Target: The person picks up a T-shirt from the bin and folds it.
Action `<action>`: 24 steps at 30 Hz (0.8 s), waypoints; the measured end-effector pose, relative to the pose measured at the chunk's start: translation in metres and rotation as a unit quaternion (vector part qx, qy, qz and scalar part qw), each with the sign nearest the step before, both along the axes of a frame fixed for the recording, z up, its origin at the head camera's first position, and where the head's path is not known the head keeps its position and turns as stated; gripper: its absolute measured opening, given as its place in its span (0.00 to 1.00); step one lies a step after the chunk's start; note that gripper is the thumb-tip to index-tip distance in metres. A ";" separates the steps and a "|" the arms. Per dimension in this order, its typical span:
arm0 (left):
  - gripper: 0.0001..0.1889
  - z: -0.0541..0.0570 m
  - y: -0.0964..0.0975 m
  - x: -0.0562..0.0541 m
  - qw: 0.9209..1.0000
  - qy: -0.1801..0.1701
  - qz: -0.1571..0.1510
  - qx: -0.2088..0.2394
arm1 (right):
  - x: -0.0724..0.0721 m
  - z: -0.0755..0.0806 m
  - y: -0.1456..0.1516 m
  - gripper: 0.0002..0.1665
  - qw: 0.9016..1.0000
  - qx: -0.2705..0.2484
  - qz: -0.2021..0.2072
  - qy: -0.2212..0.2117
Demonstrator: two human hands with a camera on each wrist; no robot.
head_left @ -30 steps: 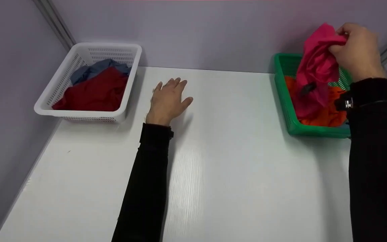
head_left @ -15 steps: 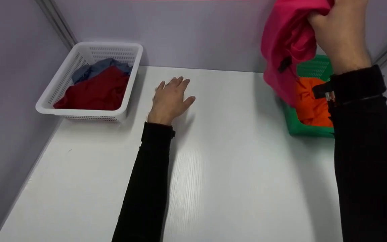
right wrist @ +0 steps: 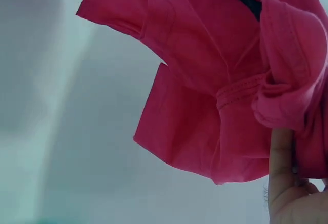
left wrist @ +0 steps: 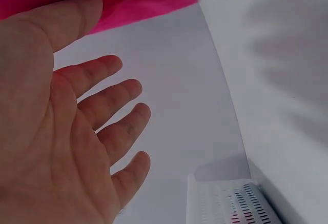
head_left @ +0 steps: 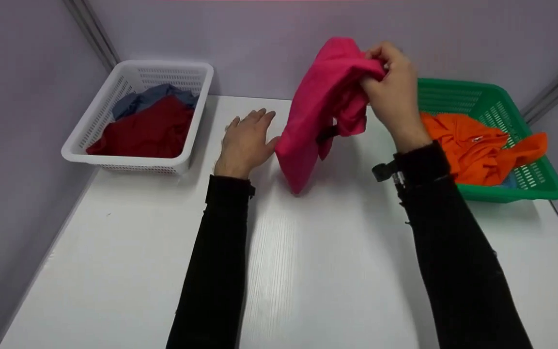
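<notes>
A pink garment with stitched seams and a dark strip hangs from my right hand, which pinches it between thumb and fingers. Its lower tip dangles over the white table. In the right wrist view, folds of the pink cloth cover part of the holding fingers. My left hand is spread, palm down, just left of the garment. In the left wrist view, its thumb overlaps the pink cloth; whether they touch I cannot tell.
A white basket at the back left contains red cloth and blue cloth. At the right, a green basket holds an orange garment, one end over its rim. A grey wall stands behind.
My right hand has lifted the pink garment out of the green basket and carried it left, near my left hand. The orange garment is now uncovered. The left hand stays nearly still.
</notes>
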State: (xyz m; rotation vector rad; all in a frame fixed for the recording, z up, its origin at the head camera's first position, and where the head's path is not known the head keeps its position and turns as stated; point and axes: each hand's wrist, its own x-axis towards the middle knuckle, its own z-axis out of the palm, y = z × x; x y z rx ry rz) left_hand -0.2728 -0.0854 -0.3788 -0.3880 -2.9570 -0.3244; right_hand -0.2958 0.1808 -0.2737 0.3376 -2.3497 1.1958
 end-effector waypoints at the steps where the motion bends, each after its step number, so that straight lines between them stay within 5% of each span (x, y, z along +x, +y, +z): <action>1: 0.32 0.000 0.001 0.000 1.000 -0.004 -0.001 0.002 | -0.004 -0.013 0.002 0.08 1.000 0.000 -0.006 -0.014; 7: 0.33 -0.003 0.005 -0.001 0.999 -0.031 -0.011 0.003 | -0.021 -0.092 0.028 0.11 0.990 0.050 -0.036 -0.124; 11: 0.32 -0.004 0.007 0.000 0.999 -0.042 -0.012 0.001 | -0.024 -0.124 0.044 0.19 0.974 0.100 -0.017 -0.201; 16: 0.32 -0.004 0.014 0.005 0.998 -0.053 -0.026 0.004 | -0.014 -0.133 0.050 0.39 0.961 0.143 0.023 -0.235; 24: 0.35 0.001 0.035 0.015 0.990 -0.124 -0.066 0.013 | 0.015 -0.121 0.043 0.32 0.948 0.275 -0.085 -0.133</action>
